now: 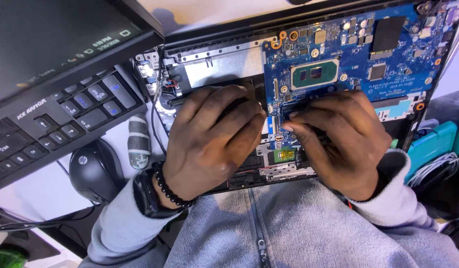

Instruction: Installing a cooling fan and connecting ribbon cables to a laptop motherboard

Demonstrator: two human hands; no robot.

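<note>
A person's two bare hands work inside an opened laptop [224,64] that lies across the middle of a white desk [36,188], its cover off. The left hand [209,139] rests palm down over the dark middle of the laptop, fingers curled and close together, tips touching a dark part just left of the blue board [358,44]. What its fingertips hold, if anything, is hidden. The right hand [339,139] lies just beside it, fingers bent and pressed onto a thin dark strip [301,105] at the near edge of the board. The two hands almost meet. A silver chip [315,73] sits on the board just beyond the fingers. The left wrist wears a black watch [146,196] and a bead bracelet [167,186]. To the left lie a black keyboard [55,124] and a black mouse [95,171]. Grey fleece sleeves [403,198] cover both arms.
</note>
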